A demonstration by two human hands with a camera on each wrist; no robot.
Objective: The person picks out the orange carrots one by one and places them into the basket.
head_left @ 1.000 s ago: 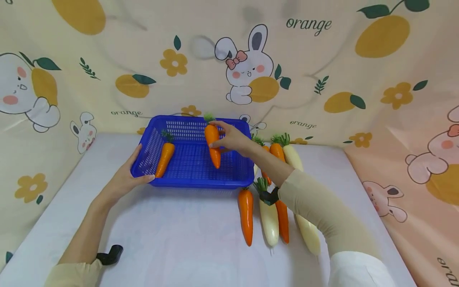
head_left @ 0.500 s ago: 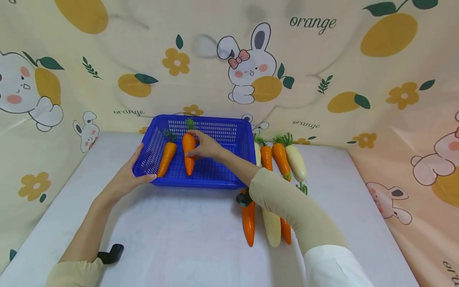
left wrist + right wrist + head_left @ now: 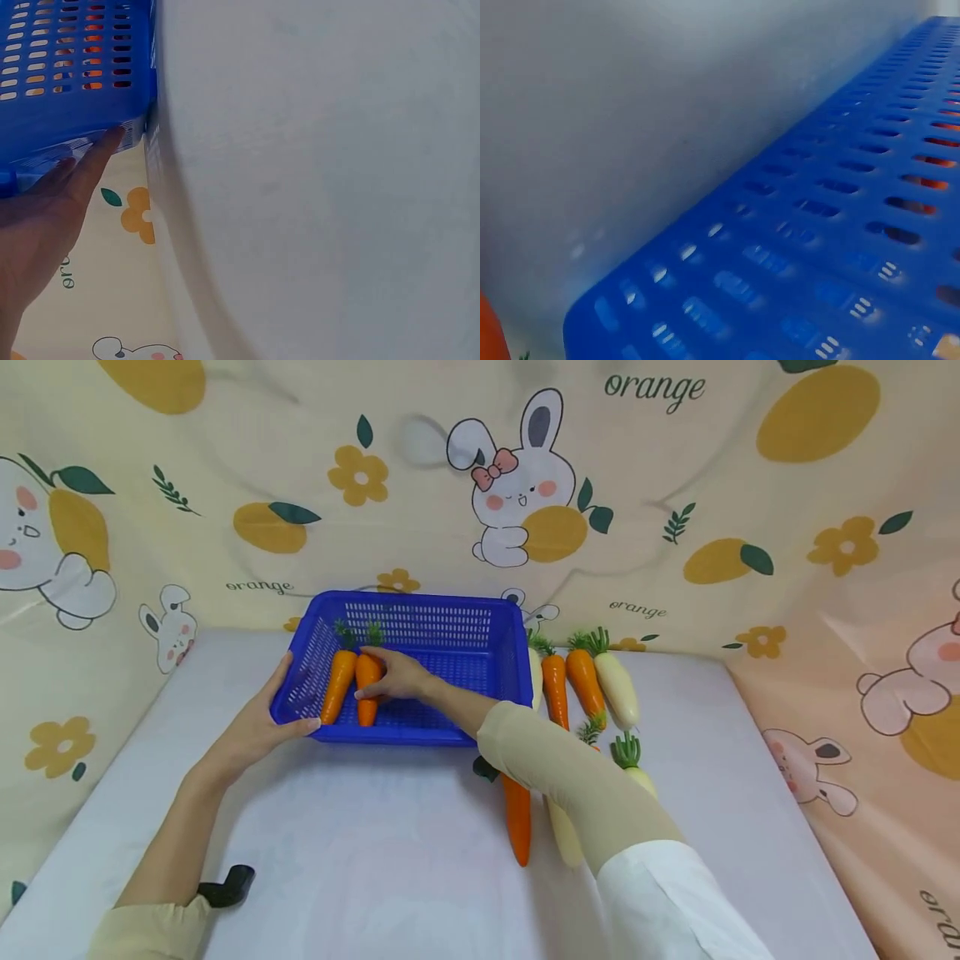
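Observation:
The blue basket [image 3: 390,737] stands toward the back, its left front corner gripped by my left hand [image 3: 251,722], thumb at the front rim and fingers along the left side. In the left wrist view, that hand [image 3: 45,225] lies against the basket's outer wall [image 3: 67,120]. Inside the basket, my right hand [image 3: 397,677] holds an orange carrot [image 3: 368,672], between thumb and fingers, with its green top toward the back. Left of it lies another carrot [image 3: 339,685]. The right wrist view shows mostly the basket's slotted wall [image 3: 817,210].
Right of the basket lie carrots [image 3: 556,689] [image 3: 586,685] and white radishes [image 3: 617,689] in a back group. Nearer the front are a carrot [image 3: 517,827], a radish [image 3: 564,835] and another radish [image 3: 637,774], partly behind the right sleeve. A patterned cloth hangs behind the white table [image 3: 360,860].
My right hand has carried its carrot leftward and down inside the basket, close beside the other carrot. My left hand has kept its place on the basket. The head view has shifted slightly.

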